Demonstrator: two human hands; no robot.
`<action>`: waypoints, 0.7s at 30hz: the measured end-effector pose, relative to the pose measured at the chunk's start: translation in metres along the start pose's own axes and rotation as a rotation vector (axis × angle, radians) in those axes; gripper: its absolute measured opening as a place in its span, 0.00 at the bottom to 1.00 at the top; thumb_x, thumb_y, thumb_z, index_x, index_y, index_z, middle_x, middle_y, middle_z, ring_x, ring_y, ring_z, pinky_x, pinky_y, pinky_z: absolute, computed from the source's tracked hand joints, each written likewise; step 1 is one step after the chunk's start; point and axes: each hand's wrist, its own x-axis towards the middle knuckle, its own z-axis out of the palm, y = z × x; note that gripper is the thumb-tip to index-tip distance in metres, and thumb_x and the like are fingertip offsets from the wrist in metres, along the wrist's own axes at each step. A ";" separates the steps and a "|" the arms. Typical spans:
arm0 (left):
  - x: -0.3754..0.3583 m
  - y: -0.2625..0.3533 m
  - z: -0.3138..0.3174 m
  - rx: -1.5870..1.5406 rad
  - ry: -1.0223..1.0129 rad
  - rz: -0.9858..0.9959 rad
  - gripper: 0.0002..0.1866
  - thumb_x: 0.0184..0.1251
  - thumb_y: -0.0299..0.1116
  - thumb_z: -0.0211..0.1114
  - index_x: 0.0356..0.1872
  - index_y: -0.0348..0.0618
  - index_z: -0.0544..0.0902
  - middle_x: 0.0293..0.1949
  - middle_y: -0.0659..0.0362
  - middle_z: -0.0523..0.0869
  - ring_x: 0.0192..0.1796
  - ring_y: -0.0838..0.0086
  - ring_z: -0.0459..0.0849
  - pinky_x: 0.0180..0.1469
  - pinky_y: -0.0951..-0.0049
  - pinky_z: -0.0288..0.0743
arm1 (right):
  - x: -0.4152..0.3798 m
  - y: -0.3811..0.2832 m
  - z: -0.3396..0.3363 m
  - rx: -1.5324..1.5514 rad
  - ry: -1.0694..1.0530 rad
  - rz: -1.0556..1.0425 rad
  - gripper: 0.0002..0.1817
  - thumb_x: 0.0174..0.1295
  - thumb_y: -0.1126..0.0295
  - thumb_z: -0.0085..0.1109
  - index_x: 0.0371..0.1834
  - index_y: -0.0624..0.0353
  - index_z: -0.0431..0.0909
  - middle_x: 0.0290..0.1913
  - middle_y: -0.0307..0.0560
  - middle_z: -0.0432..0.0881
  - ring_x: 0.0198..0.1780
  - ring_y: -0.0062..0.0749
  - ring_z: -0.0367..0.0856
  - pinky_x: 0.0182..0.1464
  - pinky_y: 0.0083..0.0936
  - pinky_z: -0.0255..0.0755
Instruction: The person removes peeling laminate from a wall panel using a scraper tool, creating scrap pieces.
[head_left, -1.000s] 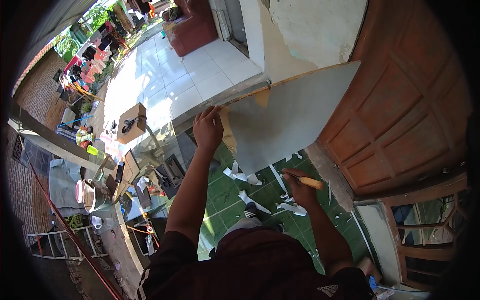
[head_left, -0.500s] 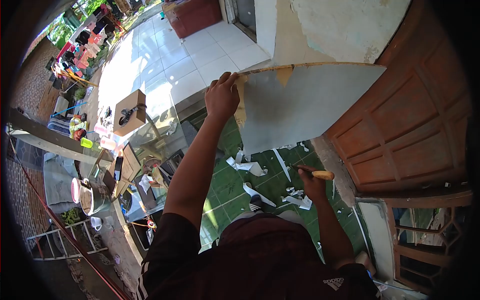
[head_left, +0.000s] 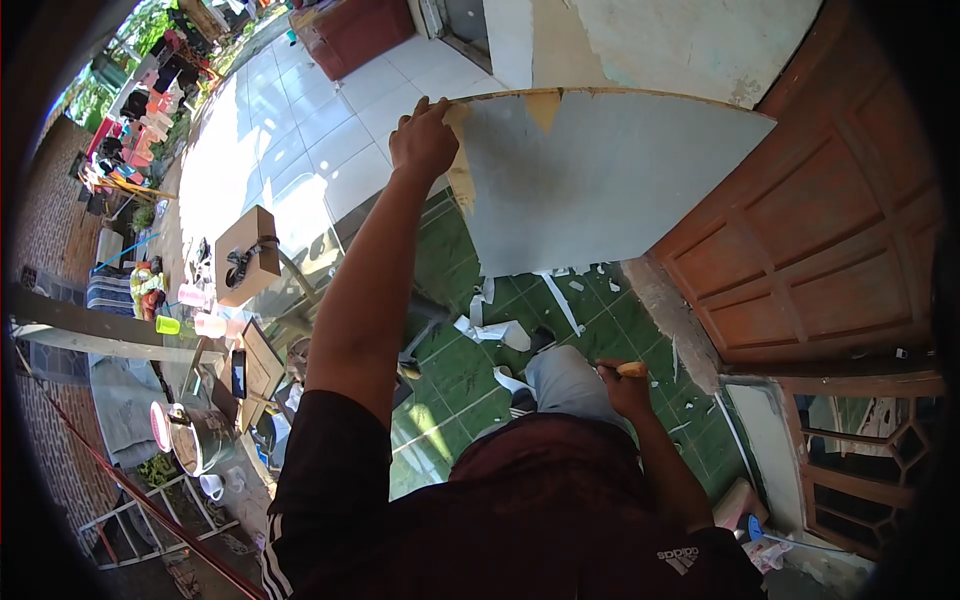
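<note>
My left hand (head_left: 424,138) is up high, and its fingers are wrapped tight on the top corner of the big grey board (head_left: 600,180). The board stands on its edge and leans near the brown wooden door (head_left: 830,230). Bare wood shows along the top and down the side by my hand, where the grey skin is gone. My right hand (head_left: 622,385) is down low by my knee, closed around a tool with a yellow wooden handle (head_left: 632,370). I think it is a scraper or a chisel, but the blade is hidden.

I judge that I am in the middle of peeling the grey skin off the board. The next move needs the tool brought up to the bare edge while my left hand keeps the board from tipping.

White scraps (head_left: 495,330) lie all over the green floor tiles (head_left: 450,370) under the board, so I could slip on them. On my left there is a messy table with a cardboard box (head_left: 247,255) and a metal pot (head_left: 200,437). It is well apart from the board
</note>
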 end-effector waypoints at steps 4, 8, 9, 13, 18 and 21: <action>0.048 -0.005 0.011 0.057 -0.011 -0.033 0.33 0.72 0.35 0.60 0.80 0.63 0.72 0.81 0.53 0.70 0.74 0.50 0.78 0.72 0.51 0.76 | 0.038 -0.015 0.004 0.029 -0.016 0.021 0.10 0.70 0.67 0.69 0.49 0.58 0.90 0.46 0.50 0.93 0.47 0.41 0.92 0.51 0.35 0.83; 0.109 -0.010 0.030 0.067 -0.014 -0.018 0.35 0.71 0.33 0.59 0.81 0.64 0.71 0.82 0.51 0.68 0.72 0.50 0.80 0.71 0.52 0.76 | 0.098 -0.035 0.003 -0.016 -0.051 -0.076 0.10 0.68 0.66 0.70 0.46 0.59 0.91 0.46 0.53 0.92 0.48 0.47 0.92 0.51 0.38 0.83; 0.126 -0.012 0.035 0.061 -0.017 -0.010 0.36 0.71 0.33 0.59 0.81 0.64 0.71 0.82 0.50 0.67 0.71 0.49 0.81 0.72 0.52 0.76 | 0.118 -0.037 0.005 -0.036 -0.057 -0.109 0.10 0.68 0.67 0.70 0.46 0.59 0.91 0.45 0.52 0.93 0.47 0.47 0.92 0.51 0.37 0.83; 0.213 -0.018 0.060 0.024 -0.041 0.036 0.36 0.71 0.32 0.58 0.82 0.68 0.70 0.84 0.53 0.64 0.71 0.50 0.82 0.71 0.53 0.77 | 0.205 -0.043 0.017 -0.125 -0.049 -0.250 0.09 0.66 0.68 0.70 0.44 0.59 0.92 0.43 0.53 0.93 0.46 0.48 0.92 0.51 0.38 0.84; 0.325 -0.011 0.093 -0.038 -0.103 0.107 0.37 0.70 0.31 0.57 0.82 0.68 0.70 0.85 0.54 0.62 0.70 0.51 0.83 0.71 0.53 0.78 | 0.310 -0.068 0.016 -0.114 -0.060 -0.281 0.08 0.65 0.68 0.71 0.43 0.57 0.92 0.42 0.53 0.92 0.45 0.51 0.91 0.51 0.42 0.83; 0.379 0.004 0.112 -0.012 -0.118 0.149 0.36 0.71 0.33 0.58 0.81 0.68 0.70 0.86 0.55 0.61 0.71 0.52 0.83 0.70 0.54 0.78 | 0.360 -0.086 0.013 -0.080 -0.040 -0.221 0.07 0.66 0.68 0.70 0.44 0.56 0.92 0.43 0.52 0.92 0.46 0.52 0.90 0.50 0.43 0.83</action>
